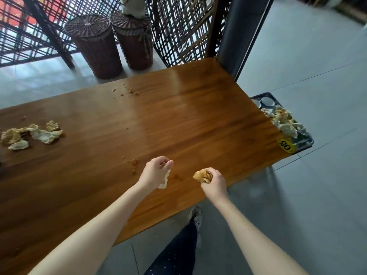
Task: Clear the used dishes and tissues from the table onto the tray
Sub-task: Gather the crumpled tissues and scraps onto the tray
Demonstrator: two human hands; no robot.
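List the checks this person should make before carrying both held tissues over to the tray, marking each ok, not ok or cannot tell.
1. Left hand grips white tissue: ok.
2. Right hand grips stained tissue: ok.
3. Room on tray: cannot tell, the table edge hides part of it.
4. Table free of tissues: not ok, a pile of tissues lies far left.
5. Crumbs cleared: not ok.
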